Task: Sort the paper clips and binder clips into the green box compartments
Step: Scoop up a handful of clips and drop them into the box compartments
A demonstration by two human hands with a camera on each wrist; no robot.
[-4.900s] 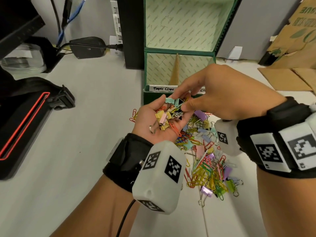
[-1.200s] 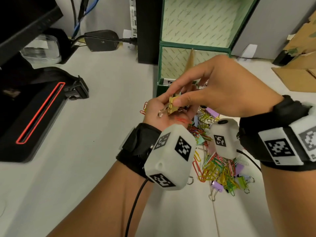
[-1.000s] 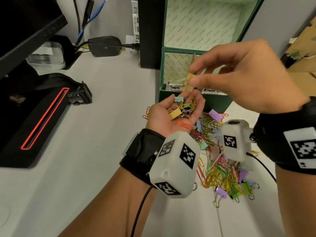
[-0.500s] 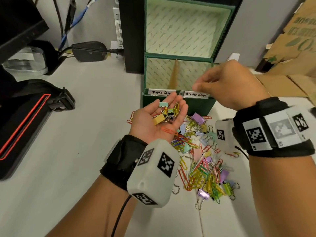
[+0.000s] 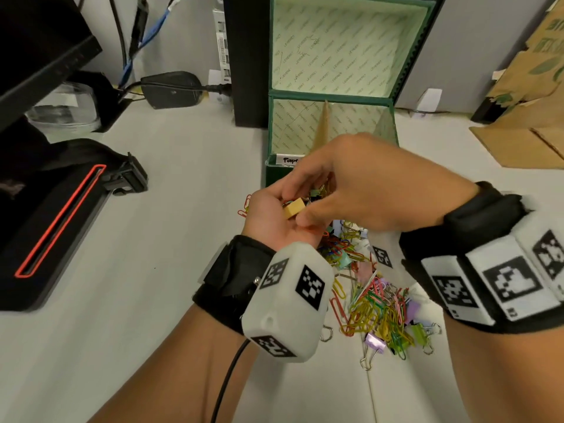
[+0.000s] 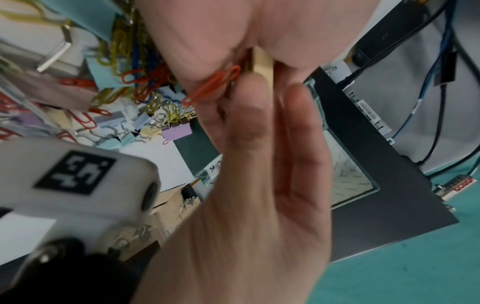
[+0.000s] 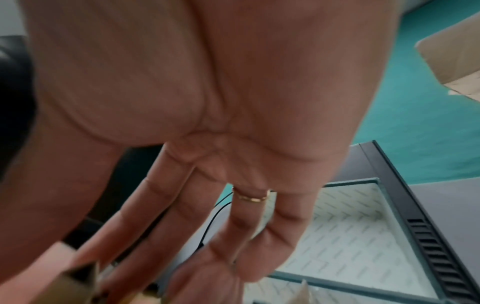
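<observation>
My left hand (image 5: 267,216) is held palm up in front of the green box (image 5: 331,94), loosely cupped and carrying a small heap of clips. My right hand (image 5: 297,209) reaches over that palm, and its thumb and forefinger pinch a yellow binder clip (image 5: 293,208). In the left wrist view the yellow binder clip (image 6: 262,61) sits beside a red paper clip (image 6: 215,82) on the palm. A cardboard divider (image 5: 325,123) splits the box; my right hand hides most of its front labels. A mixed pile of coloured clips (image 5: 378,303) lies on the table under my wrists.
A black device with a red outline (image 5: 61,215) fills the left side. A power adapter (image 5: 171,90) and cables lie at the back left, next to a black tower (image 5: 244,56). Flattened cardboard (image 5: 518,141) lies at the right. The box lid stands upright behind the box.
My right hand carried a yellow clip from the palm to the box, hovered over the right compartment, then came back to my left palm and now pinches another yellow binder clip.
</observation>
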